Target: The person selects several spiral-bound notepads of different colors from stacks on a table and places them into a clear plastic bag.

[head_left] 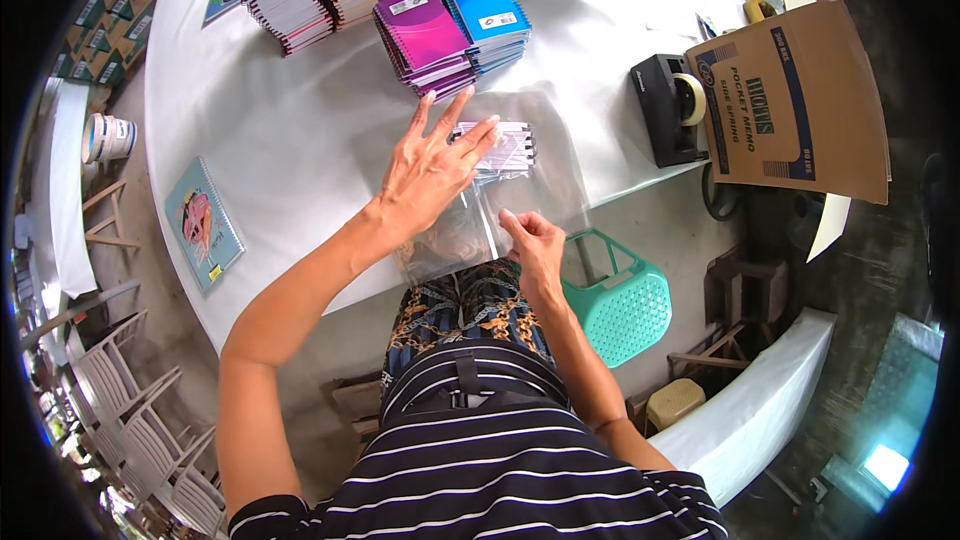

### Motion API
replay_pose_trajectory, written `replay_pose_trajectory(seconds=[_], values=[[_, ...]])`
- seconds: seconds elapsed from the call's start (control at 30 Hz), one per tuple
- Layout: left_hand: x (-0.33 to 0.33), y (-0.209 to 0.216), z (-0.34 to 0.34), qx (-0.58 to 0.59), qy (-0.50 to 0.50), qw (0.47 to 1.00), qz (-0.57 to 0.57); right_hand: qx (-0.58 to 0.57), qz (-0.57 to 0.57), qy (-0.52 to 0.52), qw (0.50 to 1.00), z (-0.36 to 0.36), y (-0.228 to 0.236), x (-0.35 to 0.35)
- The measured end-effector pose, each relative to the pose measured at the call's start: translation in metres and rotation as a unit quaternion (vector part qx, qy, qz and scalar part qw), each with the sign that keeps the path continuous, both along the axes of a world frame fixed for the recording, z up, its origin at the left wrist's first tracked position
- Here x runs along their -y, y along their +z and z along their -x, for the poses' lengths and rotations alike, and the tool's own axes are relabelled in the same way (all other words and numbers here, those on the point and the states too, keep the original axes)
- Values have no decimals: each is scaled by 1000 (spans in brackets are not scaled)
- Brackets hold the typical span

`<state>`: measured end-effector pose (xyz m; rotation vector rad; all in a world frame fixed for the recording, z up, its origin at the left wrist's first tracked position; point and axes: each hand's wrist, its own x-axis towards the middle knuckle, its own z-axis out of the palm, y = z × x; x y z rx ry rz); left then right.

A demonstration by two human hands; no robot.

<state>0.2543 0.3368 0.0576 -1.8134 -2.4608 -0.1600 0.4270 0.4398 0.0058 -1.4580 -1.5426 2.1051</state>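
Note:
A clear plastic bag (562, 165) lies on the white-covered table, its near end by the table's front edge. Inside it is a small stack of spiral notebooks (512, 145), seen by their white page edges and dark bindings. My left hand (430, 175) rests over the bag and the stack's left side, fingers spread. At the bag's near end, my right hand (537, 243) pinches the plastic between thumb and fingers. Just beyond the bag stand piles of purple spiral notebooks (428, 28) and blue spiral notebooks (486, 8), side by side.
Tall rows of notebooks (275, 0) line the far edge. A black tape dispenser (660, 110) and an open cardboard box (790, 100) are at the right. One notebook with a pink cartoon cover (203, 225) lies left. A green plastic stool (622, 305) stands below the table edge.

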Motion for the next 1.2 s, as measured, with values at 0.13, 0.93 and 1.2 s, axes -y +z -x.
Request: replay_pose_trajectory(seconds=[0.13,0.93,1.2], values=[[3,-1,0,-21,-7,1000,10,-87,-7,18,996,12,64,2],[-55,-11,35,203,-40,973,97,-5,-492,110,864,40,-40,-3],[-41,-14,29,486,27,866,-114,-315,351,84,878,36,-45,19]])
